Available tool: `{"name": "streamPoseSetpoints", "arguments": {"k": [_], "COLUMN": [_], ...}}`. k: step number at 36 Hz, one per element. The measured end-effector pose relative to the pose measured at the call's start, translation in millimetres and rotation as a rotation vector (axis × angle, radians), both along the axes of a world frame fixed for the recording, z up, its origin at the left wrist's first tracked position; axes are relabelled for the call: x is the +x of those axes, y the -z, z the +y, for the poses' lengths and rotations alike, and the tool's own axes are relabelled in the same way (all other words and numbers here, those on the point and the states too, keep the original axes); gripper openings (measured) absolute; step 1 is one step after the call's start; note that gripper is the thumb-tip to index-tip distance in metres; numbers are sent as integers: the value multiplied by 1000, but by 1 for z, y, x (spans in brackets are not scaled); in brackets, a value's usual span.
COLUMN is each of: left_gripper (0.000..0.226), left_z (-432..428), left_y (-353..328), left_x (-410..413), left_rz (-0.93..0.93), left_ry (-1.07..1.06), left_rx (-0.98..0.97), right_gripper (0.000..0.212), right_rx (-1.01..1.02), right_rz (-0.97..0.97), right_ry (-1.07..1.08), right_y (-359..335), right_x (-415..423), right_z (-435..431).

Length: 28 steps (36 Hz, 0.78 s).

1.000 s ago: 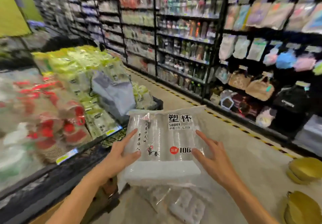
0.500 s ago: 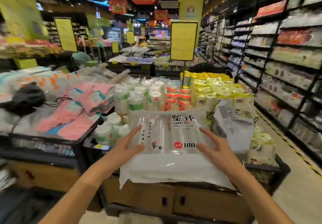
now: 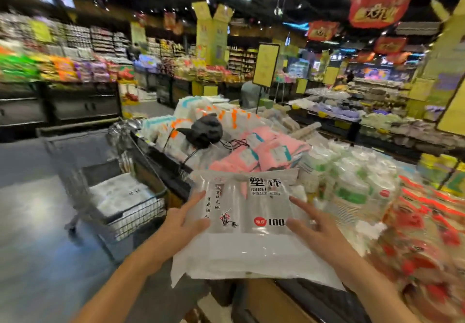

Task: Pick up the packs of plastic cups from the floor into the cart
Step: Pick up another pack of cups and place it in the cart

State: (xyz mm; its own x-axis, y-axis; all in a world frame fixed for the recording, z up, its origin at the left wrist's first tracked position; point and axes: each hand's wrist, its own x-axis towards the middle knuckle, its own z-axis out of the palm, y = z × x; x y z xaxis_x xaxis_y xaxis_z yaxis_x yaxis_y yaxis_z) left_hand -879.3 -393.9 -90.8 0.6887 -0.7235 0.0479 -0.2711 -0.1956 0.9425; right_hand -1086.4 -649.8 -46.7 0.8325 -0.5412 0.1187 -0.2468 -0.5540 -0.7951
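Open grey floor (image 3: 32, 222) is lying to the left, giving free passage around the cart (image 3: 137, 218). The cart's top is standing open, with white packs (image 3: 118, 194) covering its bottom (room is showing above them). Its near wire wall is rising between the hands and the basket. The display surface (image 3: 173, 172) is standing just beside the cart's right side. Pink packs (image 3: 264, 151), stacked cups (image 3: 352, 192) and red-printed packs (image 3: 422, 234) are crowding that surface, right up to the pack of plastic cups (image 3: 249, 222), which is filling the space between the left hand (image 3: 181, 222) and the right hand (image 3: 317, 229).
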Motion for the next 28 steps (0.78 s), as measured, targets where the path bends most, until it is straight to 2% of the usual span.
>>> {"name": "streamPoseSetpoints", "arguments": {"k": [5,14,21,25,28], "left_gripper": [55,66,59,55,59], "left_z": [54,128,130,109,86], "left_y": [-1,-2,13,9,5], "left_x": [60,135,198,232,258], "left_rz": [-30,-24,-32,38,47], "left_ry": [-200,-447,-591,-682,-736], "left_rx": [34,130,171,88,61], "right_gripper": [49,52,50,48,71], "right_rx": [36,-40,-19,3,31], "right_rz": [4,16,34,-5,-11], "right_ry": [-147,-360,-500,-555,-556], "right_y": [18,40,41,46,49], "right_x": [106,258,358,416,462], "right_z": [23,69,68,50,29]}}
